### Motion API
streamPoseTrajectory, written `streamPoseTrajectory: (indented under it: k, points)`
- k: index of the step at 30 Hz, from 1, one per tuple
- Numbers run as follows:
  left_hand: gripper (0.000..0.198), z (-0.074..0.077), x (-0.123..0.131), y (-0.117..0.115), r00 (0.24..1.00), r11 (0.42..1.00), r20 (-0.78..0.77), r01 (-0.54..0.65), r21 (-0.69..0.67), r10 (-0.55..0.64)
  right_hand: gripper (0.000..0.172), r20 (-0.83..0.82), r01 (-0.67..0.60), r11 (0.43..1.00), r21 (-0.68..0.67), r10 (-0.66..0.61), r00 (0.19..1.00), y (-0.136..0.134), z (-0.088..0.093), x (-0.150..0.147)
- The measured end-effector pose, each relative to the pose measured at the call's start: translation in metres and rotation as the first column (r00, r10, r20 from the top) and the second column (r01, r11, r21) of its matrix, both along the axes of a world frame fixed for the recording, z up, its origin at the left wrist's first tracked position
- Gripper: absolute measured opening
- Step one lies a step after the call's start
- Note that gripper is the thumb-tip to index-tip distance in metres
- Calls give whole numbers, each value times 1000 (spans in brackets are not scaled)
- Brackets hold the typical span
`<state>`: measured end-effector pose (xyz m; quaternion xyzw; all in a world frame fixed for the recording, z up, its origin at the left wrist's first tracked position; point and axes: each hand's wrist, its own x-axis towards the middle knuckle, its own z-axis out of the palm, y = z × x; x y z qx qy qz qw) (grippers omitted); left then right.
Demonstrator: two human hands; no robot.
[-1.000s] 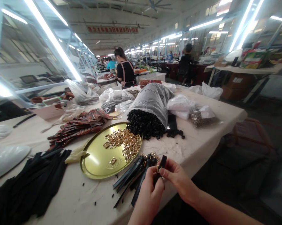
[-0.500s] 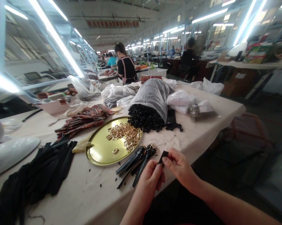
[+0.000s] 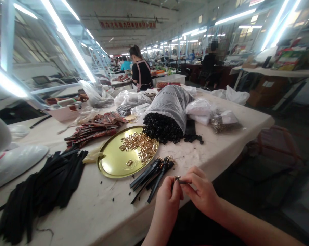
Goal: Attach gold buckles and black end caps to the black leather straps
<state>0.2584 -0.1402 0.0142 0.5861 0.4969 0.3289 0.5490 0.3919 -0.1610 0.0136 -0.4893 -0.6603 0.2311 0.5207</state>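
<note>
Near the table's front edge, my left hand (image 3: 168, 196) is closed in a pinch beside a small gold buckle (image 3: 177, 177). A short black strap (image 3: 183, 182) runs from the buckle to my right hand (image 3: 202, 191), whose thumb and fingers pinch its other end. My fingers cover much of both pieces. Just left of my hands lies a bundle of black straps (image 3: 154, 176) with gold buckles at their far ends. Beyond it, a gold oval tray (image 3: 109, 159) bears a heap of loose gold buckles (image 3: 144, 147).
A clear plastic bag (image 3: 169, 99) spills small black pieces (image 3: 164, 128) behind the tray. Long black strips (image 3: 46, 188) lie at left, reddish-brown strips (image 3: 95, 130) behind them. A white lamp-like object (image 3: 18, 164) stands at the left edge. A person in an apron (image 3: 141, 73) is farther back.
The black strap has turned from upright to nearly level between my hands, and the gold buckle now shows above my left fingers. My view has shifted slightly left.
</note>
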Motion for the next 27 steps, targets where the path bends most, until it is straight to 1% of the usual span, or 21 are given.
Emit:
streamPoseTrajectory:
  k: [1,2,4,5,7,9,13,15,17,18,19,20,21,22,23,24,25,27]
  points:
    - [23,0,1,0,1000,1000,12,-6,-10,6,5,51,-7,999,31,6,999,1,-2,1]
    - [24,0,2,-1,999,999,38,-11,-35,12,5,64,-12,1000,28,10,998,3,-4,1]
    - [28,0,4,-1,995,996,94,-19,-92,27,2,34,6,1000,-25,-5,999,9,-8,0]
    - [29,-1,4,-1,993,994,107,-30,-108,41,4,16,22,998,-56,-21,1000,12,-11,-1]
    - [31,-4,3,2,993,992,98,-55,-112,67,9,0,50,993,-104,-50,999,18,-15,-2]
    - [34,-10,1,9,995,992,71,-64,-110,72,13,-9,41,992,-123,-42,999,21,-17,-3]
    - [40,-27,1,25,999,992,-10,-50,-117,49,21,-14,-43,994,-98,42,999,18,-16,0]
    - [41,-34,5,32,999,992,12,-42,-123,44,23,13,-106,988,-108,108,994,18,-15,7]
    - [47,-40,9,37,998,992,55,-11,-129,18,25,57,-172,974,-144,181,982,25,-18,22]
    - [49,-42,11,39,998,992,64,9,-130,-1,26,81,-153,973,-171,169,982,33,-20,34]
    - [48,-43,13,42,998,991,62,24,-131,-16,26,120,-96,975,-202,122,985,43,-24,48]
    - [47,-43,15,44,998,990,56,30,-138,-22,26,158,45,973,-224,-10,987,56,-28,64]
    - [46,-44,16,46,998,988,54,25,-151,-17,24,241,242,943,-228,-186,952,71,-32,81]
    - [46,-43,18,48,998,986,61,13,-169,-2,20,347,419,884,-206,-335,876,86,-36,98]
    - [46,-43,19,50,997,982,79,-1,-190,16,15,377,467,861,-201,-372,848,100,-40,114]
    - [46,-43,21,51,995,977,99,-11,-212,33,11,392,477,855,-205,-375,840,114,-43,128]
    - [46,-43,23,51,992,973,118,-16,-231,44,9,407,482,850,-212,-372,834,124,-45,138]
    - [45,-42,25,50,988,964,142,-20,-265,60,11,405,459,858,-231,-344,847,137,-48,149]
